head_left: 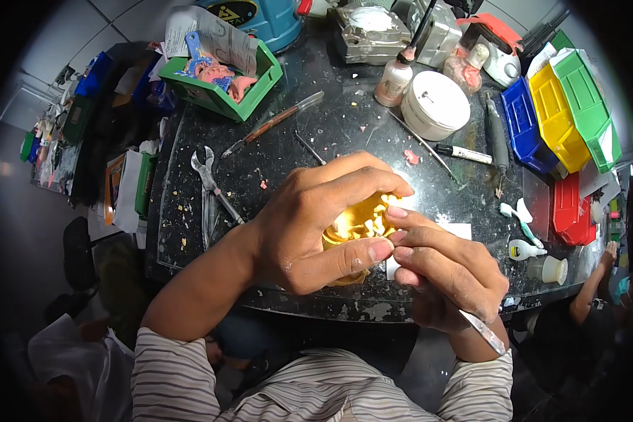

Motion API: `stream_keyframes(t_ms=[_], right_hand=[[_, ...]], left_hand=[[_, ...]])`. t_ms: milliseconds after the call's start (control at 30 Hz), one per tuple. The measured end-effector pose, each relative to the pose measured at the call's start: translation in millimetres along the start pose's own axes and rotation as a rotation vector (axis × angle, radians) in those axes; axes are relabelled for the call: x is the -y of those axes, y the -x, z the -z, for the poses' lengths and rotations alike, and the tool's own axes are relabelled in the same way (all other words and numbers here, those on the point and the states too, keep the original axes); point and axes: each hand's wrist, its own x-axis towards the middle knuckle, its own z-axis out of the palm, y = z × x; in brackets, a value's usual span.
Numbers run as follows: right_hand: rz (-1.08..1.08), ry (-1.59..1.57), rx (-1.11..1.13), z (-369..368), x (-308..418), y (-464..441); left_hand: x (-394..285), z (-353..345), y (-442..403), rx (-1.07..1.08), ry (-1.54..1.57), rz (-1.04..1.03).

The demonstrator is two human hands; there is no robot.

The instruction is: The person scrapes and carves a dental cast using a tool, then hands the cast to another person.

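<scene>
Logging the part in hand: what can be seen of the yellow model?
The yellow model looks like a hard, plaster-like dental cast, glossy where light hits, with small, paler tooth-like forms along a curve. It is held over the near part of the black table. The left hand wraps it, fingers around the far side, thumb along the near side; the right hand, which also holds a metal tool, works at its right side. The hands hide its full outline and exact tilt.

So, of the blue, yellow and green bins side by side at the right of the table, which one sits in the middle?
The yellow bin; it has the blue bin on one side and the green bin on the other.
</scene>
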Motion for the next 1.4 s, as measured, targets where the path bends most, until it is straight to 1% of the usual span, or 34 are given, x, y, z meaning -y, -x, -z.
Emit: stream_keyframes(t_ms=[367,433,567,667,733,767,833,900,933,1000,1167,1267,1400], right_hand=[[0.0,0.008,0.025,2,0,4],[-0.026,0.058,0.057,4,4,5],[-0.004,0.086,0.038,3,0,10],[-0.02,0.065,0.061,5,0,9],[-0.087,0.011,0.072,7,3,5],[-0.088,0.012,0.072,7,4,3],[-0.081,-0.067,0.057,6,3,0],[-0.049,-0.071,0.043,3,-2,2],[-0.016,-0.076,0.027,1,-4,2],[-0.019,-0.073,0.035,3,-2,1],[-0.007,-0.081,0.033,2,-4,1],[-0.01,-0.051,0.032,0,-5,2],[0.044,0.035,0.03,1,-6,3]], left_hand=[[4,-6,0,-0.016,0.023,0.001],[5,-6,1,-0.012,0.033,0.0],[6,-7,1,-0.024,0.022,0.013],[5,-6,1,-0.031,-0.002,0.004],[5,-4,1,-0.033,-0.024,-0.006],[4,-4,0,-0.048,-0.048,-0.021],[4,-3,0,-0.064,-0.07,-0.035],[4,-1,0,-0.05,-0.16,-0.074],[3,0,-1,-0.051,-0.16,-0.073],[2,0,-1,-0.048,-0.171,-0.073],[3,0,0,-0.056,-0.15,-0.077],[6,-1,0,-0.054,-0.121,-0.063],[8,-4,1,-0.047,-0.071,-0.049]])
